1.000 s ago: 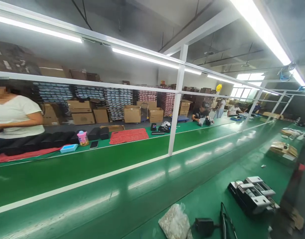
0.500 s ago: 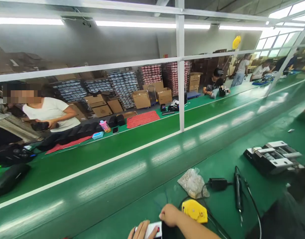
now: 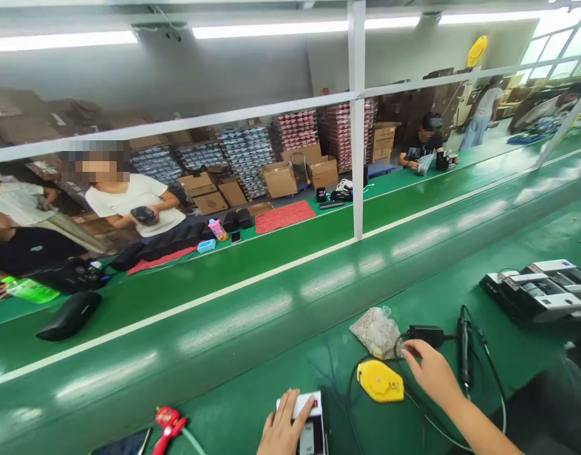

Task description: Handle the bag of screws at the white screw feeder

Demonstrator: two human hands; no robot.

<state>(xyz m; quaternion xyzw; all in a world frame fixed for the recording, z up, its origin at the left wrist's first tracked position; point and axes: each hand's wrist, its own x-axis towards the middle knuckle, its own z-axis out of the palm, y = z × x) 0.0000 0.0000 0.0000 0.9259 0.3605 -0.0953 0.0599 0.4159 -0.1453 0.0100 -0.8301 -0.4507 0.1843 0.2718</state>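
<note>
My left hand (image 3: pixel 283 426) rests on a black-and-white device (image 3: pixel 317 420) at the bottom middle, gripping its white end panel. Its thumb lies beside a small red part on that panel. My right hand (image 3: pixel 432 373) is stretched out to the right, fingertips at the edge of a clear plastic bag (image 3: pixel 378 332) of small metal pieces. Thumb and index finger look slightly apart, and nothing shows between them. A yellow tool balancer (image 3: pixel 380 381) lies just left of the right hand. Behind that hand is a black electric screwdriver (image 3: pixel 464 351) with its cable.
More black-and-white devices (image 3: pixel 541 291) lie at the right. A red-handled tool with a hose (image 3: pixel 168 426) and a dark phone-like slab (image 3: pixel 122 442) are at the lower left. Beyond runs a green conveyor (image 3: pixel 252 272) with a metal post (image 3: pixel 358 139). Several people work across it.
My right hand has left the device and moved right to the plastic bag, its fist opening out. My left hand stays on the device. The view has shifted, bringing the red-handled tool into sight.
</note>
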